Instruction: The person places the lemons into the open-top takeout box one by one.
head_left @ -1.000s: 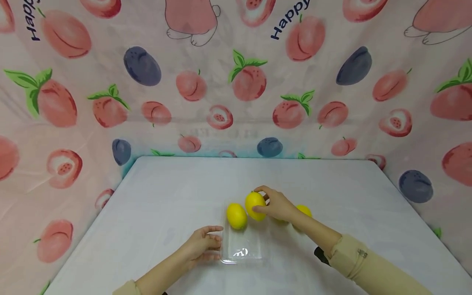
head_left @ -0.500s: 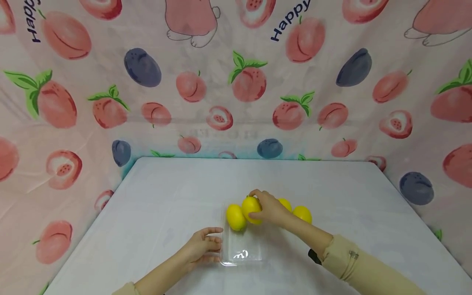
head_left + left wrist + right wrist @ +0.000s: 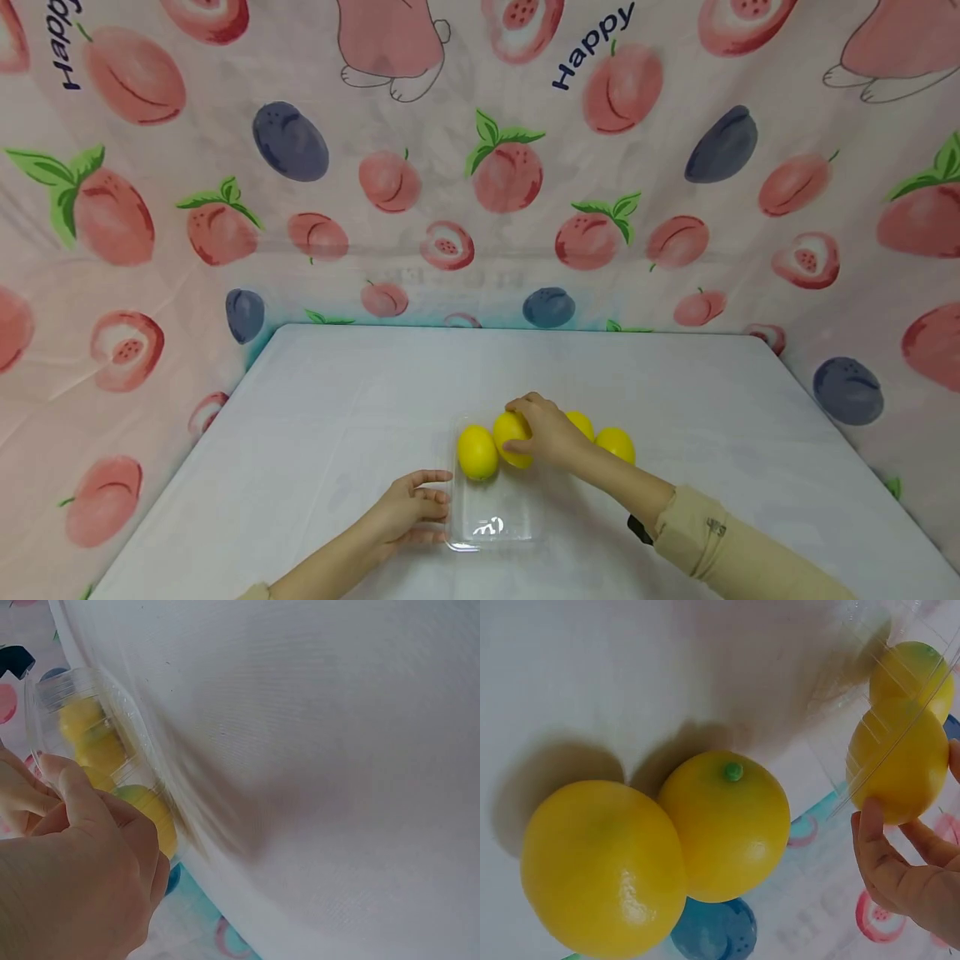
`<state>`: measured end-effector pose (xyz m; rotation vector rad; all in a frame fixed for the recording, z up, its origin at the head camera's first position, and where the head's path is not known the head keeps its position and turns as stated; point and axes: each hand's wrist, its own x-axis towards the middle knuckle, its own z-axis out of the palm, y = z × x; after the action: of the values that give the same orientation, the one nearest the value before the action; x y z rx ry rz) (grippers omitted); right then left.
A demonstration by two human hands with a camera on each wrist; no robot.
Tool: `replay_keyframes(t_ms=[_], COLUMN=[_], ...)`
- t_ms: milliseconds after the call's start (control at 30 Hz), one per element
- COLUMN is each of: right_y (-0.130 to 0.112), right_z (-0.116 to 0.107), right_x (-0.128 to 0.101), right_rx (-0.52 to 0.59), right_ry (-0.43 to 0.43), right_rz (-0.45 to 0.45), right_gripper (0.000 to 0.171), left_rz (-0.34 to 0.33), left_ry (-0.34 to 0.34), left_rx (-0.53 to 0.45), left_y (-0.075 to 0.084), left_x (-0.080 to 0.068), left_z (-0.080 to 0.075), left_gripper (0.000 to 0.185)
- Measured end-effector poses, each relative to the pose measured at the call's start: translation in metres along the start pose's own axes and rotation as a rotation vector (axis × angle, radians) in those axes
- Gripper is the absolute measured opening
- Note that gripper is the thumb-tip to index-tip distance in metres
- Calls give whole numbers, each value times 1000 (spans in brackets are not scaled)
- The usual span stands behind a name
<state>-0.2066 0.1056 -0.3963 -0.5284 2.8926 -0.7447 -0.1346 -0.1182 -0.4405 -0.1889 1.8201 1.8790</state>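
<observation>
The held lemon [image 3: 512, 439] sits within the right hand [image 3: 549, 433], thumb on its near side and fingers over its far side, the grip only as wide as the fruit; it is at the right part of the clear tray [image 3: 495, 532], though whether it bears on the floor of the tray cannot be told. Just left of the grip, and against or very close to that fruit, is a second lemon [image 3: 477, 452] in the tray. The left hand [image 3: 405, 510], lower and to the left of the grip, has its fingers spread along the tray's left side, holding no fruit. Right of the grip, partly behind the right wrist, are a far loose lemon [image 3: 579, 423] and a near loose lemon [image 3: 617, 445] on the white table [image 3: 337, 417]. The right wrist view shows these two touching, one with a green nub [image 3: 733, 772], a detail hidden overhead, and the tray's clear edge crossing in front of the gripped fruit. The left wrist view shows yellow fruit through the clear wall beyond the left fingers.
</observation>
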Motion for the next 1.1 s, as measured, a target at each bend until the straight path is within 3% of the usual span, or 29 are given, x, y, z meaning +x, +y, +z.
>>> replay_keyframes(t_ms=[367,767,1100], right_y=[-1,2,-3], right_z=[0,-1,9], right_x=[-3,1,0], right_rx=[-26,-95,-209], right_ry=[-95,-103,-98], right_rz=[-67,-96,-162], right_gripper=[53,53,46], left_rz=[-13,23,22], left_ry=[-2,-24,12], left_rx=[-17,-43,-28], left_y=[-1,0,-1], left_x=[-2,-1,0], left_z=[0,2,3], left_gripper=[49,52,51])
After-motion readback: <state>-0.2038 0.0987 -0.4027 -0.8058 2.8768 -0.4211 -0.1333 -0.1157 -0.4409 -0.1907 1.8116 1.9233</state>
